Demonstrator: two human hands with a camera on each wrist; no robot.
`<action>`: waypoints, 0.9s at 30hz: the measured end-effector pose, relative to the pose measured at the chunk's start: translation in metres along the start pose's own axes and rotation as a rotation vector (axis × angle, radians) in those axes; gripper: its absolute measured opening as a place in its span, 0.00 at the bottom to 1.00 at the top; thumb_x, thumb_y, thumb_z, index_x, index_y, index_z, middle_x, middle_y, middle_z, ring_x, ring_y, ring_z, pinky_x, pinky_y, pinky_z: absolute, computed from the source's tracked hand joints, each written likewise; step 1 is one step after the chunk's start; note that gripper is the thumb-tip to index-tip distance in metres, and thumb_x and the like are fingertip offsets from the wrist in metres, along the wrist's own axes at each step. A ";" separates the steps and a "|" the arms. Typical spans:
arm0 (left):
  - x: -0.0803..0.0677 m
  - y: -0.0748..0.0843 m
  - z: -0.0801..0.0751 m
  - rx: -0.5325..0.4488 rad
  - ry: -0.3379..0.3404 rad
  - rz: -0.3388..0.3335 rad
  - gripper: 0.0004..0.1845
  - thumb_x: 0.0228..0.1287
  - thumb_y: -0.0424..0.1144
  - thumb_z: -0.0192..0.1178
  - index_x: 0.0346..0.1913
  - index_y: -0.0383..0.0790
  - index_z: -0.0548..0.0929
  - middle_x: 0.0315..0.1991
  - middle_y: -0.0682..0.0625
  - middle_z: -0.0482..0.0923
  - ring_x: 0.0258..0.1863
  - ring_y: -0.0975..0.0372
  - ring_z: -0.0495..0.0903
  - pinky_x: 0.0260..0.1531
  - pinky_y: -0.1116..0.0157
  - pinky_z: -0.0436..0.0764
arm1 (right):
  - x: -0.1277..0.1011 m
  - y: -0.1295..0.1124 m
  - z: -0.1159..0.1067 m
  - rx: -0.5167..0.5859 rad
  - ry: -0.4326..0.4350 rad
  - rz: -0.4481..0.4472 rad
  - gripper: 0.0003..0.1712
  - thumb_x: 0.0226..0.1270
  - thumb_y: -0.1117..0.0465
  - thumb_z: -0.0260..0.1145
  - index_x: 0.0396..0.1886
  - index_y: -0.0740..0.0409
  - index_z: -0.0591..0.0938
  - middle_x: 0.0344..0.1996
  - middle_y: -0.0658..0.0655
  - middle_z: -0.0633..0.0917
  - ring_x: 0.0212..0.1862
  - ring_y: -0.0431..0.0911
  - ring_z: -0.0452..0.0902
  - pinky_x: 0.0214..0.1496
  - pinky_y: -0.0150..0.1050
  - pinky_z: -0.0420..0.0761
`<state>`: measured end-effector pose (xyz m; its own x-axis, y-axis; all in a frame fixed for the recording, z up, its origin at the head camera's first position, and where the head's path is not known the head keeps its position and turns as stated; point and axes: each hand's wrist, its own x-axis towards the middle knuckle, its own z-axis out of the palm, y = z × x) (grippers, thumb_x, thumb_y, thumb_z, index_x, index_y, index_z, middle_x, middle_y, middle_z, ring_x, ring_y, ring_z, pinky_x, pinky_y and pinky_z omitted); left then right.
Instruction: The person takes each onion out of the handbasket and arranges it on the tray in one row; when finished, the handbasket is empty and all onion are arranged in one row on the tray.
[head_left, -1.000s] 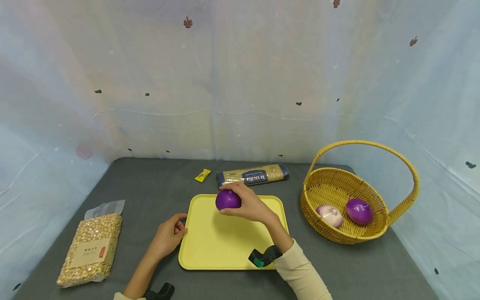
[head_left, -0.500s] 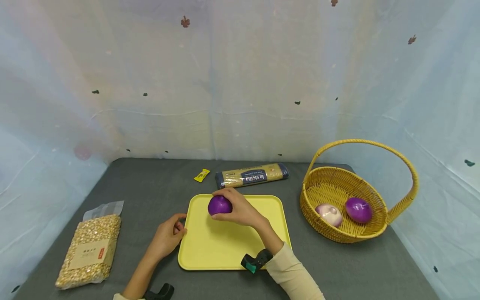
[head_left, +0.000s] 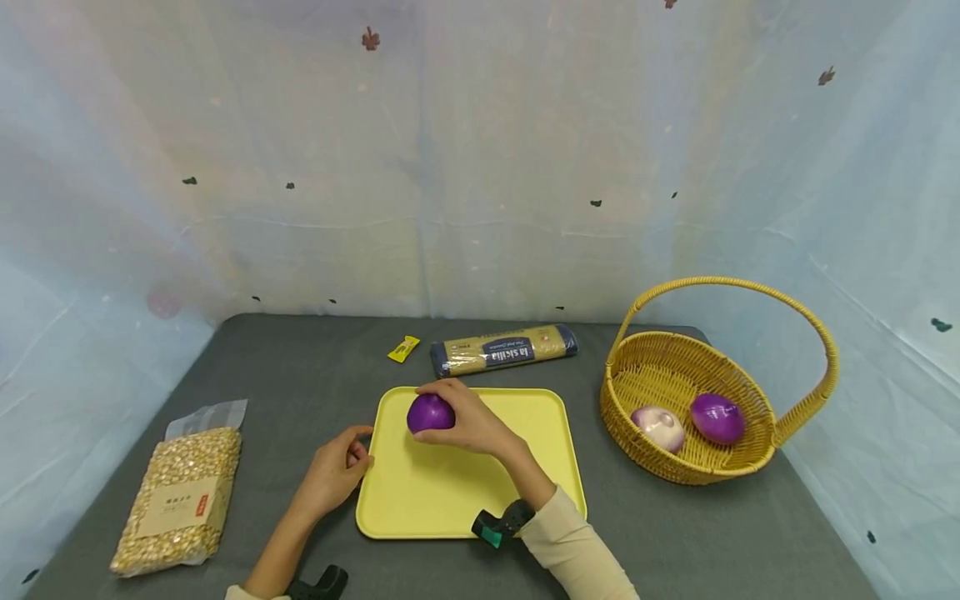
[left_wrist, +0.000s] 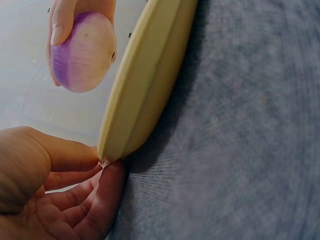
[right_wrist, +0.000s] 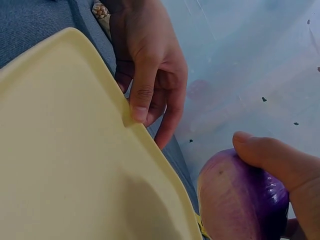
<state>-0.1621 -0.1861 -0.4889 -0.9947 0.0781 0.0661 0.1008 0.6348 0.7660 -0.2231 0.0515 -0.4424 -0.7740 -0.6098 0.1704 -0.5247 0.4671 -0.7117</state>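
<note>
My right hand grips a purple onion, thumb on one side and fingers on the other, above the left part of the yellow tray. Seen from the left wrist, this onion is purple on one half and pale on the other, with a small dark spot at its end, and it is off the tray. At the tray's left edge, my left hand pinches the rim between thumb and fingers; in the right wrist view its thumb lies on top of the rim.
A wicker basket with a tall handle stands at right, holding a pale onion and a purple onion. Behind the tray lie a pasta pack and a small yellow packet. A bag of corn kernels lies at left.
My right hand has carried the onion leftward and slightly toward me over the tray. My left hand has stayed at the tray's rim.
</note>
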 end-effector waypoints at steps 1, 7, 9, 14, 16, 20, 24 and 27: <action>0.000 0.000 0.000 -0.001 0.000 -0.002 0.20 0.58 0.28 0.60 0.55 0.32 0.74 0.26 0.51 0.72 0.19 0.65 0.70 0.20 0.69 0.71 | 0.000 0.000 0.001 -0.001 0.000 0.003 0.35 0.54 0.45 0.70 0.62 0.44 0.71 0.59 0.54 0.68 0.55 0.47 0.70 0.48 0.37 0.76; -0.001 0.001 0.000 0.001 0.007 -0.009 0.20 0.58 0.28 0.61 0.54 0.31 0.75 0.25 0.51 0.72 0.19 0.66 0.70 0.19 0.69 0.71 | 0.001 0.000 0.005 -0.003 0.002 0.004 0.37 0.55 0.46 0.70 0.63 0.49 0.70 0.59 0.54 0.69 0.56 0.49 0.69 0.50 0.39 0.76; -0.001 0.001 0.000 0.004 0.013 -0.004 0.20 0.57 0.28 0.61 0.54 0.31 0.75 0.25 0.51 0.72 0.18 0.66 0.70 0.19 0.69 0.70 | 0.002 0.000 0.006 -0.004 0.005 0.008 0.36 0.55 0.46 0.70 0.63 0.48 0.71 0.59 0.54 0.69 0.56 0.48 0.69 0.50 0.39 0.75; 0.000 0.002 -0.001 0.009 0.008 -0.008 0.20 0.58 0.28 0.61 0.54 0.31 0.75 0.26 0.51 0.73 0.19 0.66 0.70 0.20 0.70 0.71 | 0.004 0.001 0.009 -0.004 0.021 0.007 0.36 0.54 0.45 0.70 0.63 0.47 0.71 0.58 0.54 0.70 0.56 0.48 0.70 0.50 0.39 0.75; 0.000 0.002 -0.001 0.009 0.001 -0.015 0.20 0.58 0.28 0.60 0.55 0.32 0.74 0.26 0.51 0.73 0.19 0.66 0.71 0.20 0.70 0.71 | 0.005 0.001 0.010 -0.003 0.028 0.005 0.36 0.54 0.45 0.70 0.63 0.47 0.71 0.58 0.54 0.70 0.56 0.48 0.70 0.50 0.39 0.76; 0.001 0.002 -0.001 0.009 0.000 -0.017 0.20 0.58 0.28 0.61 0.54 0.32 0.75 0.26 0.51 0.72 0.19 0.66 0.70 0.19 0.70 0.70 | 0.007 0.002 0.013 -0.005 0.031 0.006 0.36 0.54 0.45 0.70 0.63 0.48 0.71 0.58 0.53 0.70 0.56 0.47 0.70 0.51 0.39 0.75; 0.001 0.002 -0.001 0.014 0.011 -0.005 0.20 0.57 0.28 0.61 0.54 0.31 0.75 0.25 0.51 0.72 0.18 0.67 0.69 0.19 0.70 0.69 | 0.008 0.002 0.015 -0.003 0.033 -0.006 0.37 0.54 0.45 0.70 0.63 0.50 0.71 0.58 0.54 0.70 0.56 0.47 0.70 0.51 0.39 0.75; 0.001 0.003 -0.001 0.013 0.013 -0.003 0.20 0.57 0.28 0.61 0.54 0.31 0.75 0.25 0.52 0.72 0.19 0.67 0.69 0.19 0.70 0.69 | 0.009 0.003 0.017 0.001 0.033 -0.016 0.37 0.54 0.46 0.70 0.63 0.52 0.71 0.58 0.54 0.70 0.56 0.47 0.70 0.51 0.39 0.75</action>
<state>-0.1624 -0.1851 -0.4859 -0.9951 0.0667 0.0724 0.0984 0.6448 0.7580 -0.2256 0.0363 -0.4543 -0.7768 -0.5958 0.2041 -0.5369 0.4570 -0.7092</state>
